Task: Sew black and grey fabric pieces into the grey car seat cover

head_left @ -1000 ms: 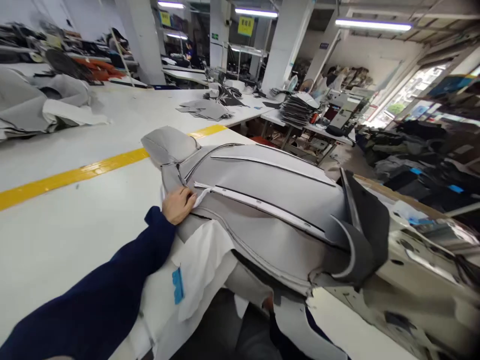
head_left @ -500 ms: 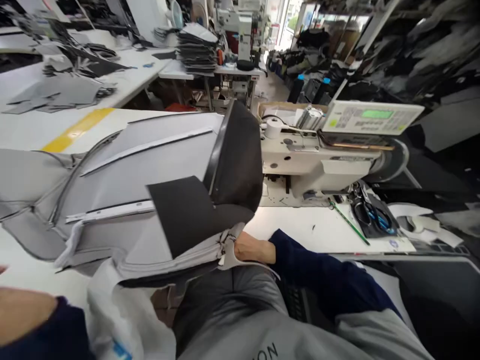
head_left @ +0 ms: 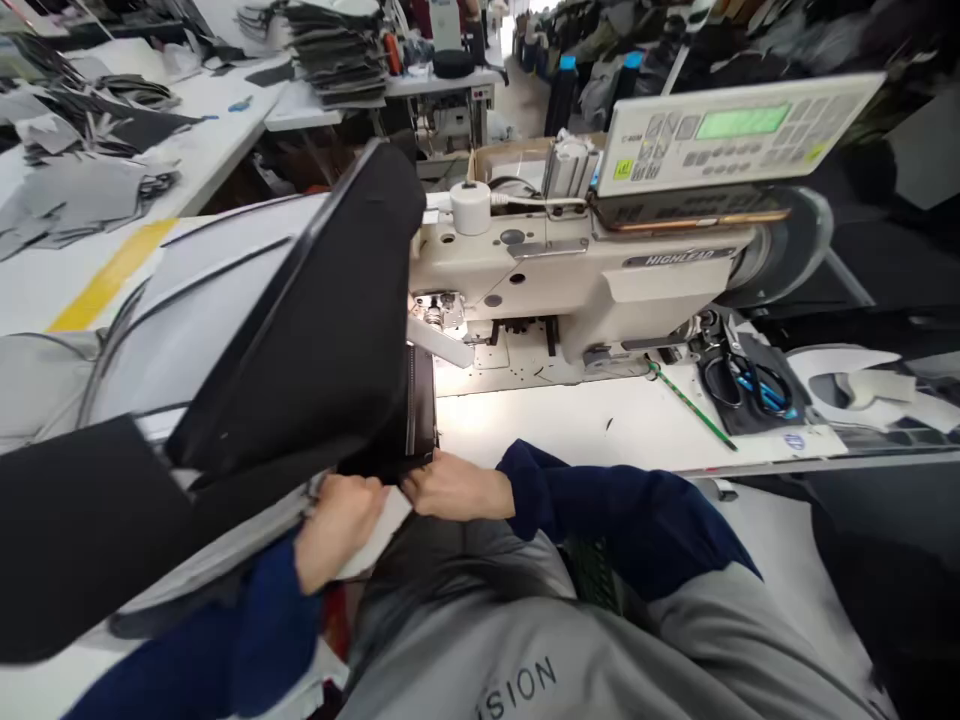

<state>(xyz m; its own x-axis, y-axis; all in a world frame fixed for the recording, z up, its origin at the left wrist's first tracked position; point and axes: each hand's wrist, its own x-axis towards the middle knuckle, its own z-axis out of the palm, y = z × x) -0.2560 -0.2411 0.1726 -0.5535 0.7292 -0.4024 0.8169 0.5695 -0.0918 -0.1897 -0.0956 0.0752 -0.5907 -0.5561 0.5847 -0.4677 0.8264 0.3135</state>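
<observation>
A large black and grey sewn fabric piece (head_left: pixel 315 330), which looks like part of a bag, spreads over the left of the sewing table. Its black side stands up and hides much of the grey lining (head_left: pixel 217 262). My left hand (head_left: pixel 341 525) is closed on its near edge, beside a white strip (head_left: pixel 382 530). Close by on the right, my right hand (head_left: pixel 457 487) pinches the corner of a black zippered edge (head_left: pixel 421 405). That edge runs back towards the needle area of the sewing machine (head_left: pixel 562 265). Fingertips of both hands are partly hidden by the fabric.
A control panel (head_left: pixel 742 135) stands on top of the machine. Right of it lie a green pencil (head_left: pixel 694 405), scissors (head_left: pixel 724 375) and white scraps (head_left: pixel 847 375). Cut grey pieces (head_left: pixel 82 190) and a dark stack (head_left: pixel 337 55) sit on tables behind.
My left hand has come in from the far left to the fabric's near edge. The fabric has turned, its black side now facing me, and the zippered edge shows by the machine.
</observation>
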